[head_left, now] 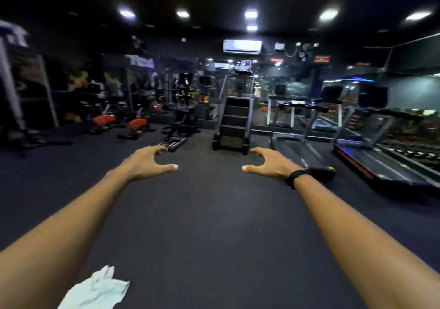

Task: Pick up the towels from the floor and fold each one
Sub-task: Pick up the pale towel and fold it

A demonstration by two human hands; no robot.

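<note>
Floor (214, 213) of dark mat bears a stair machine (234, 118) far ahead and one crumpled white towel (95, 289) at the near left, well behind both outstretched arms, whose left hand (145, 163) and right hand (271, 163) hover palms down, fingers loosely spread, holding nothing.

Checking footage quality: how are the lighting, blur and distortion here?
Head view: dim gym, ceiling lights blown out; wide-angle bending at edges; far machines soft; both hands, left and right, and the pale towel reasonably clear.
</note>
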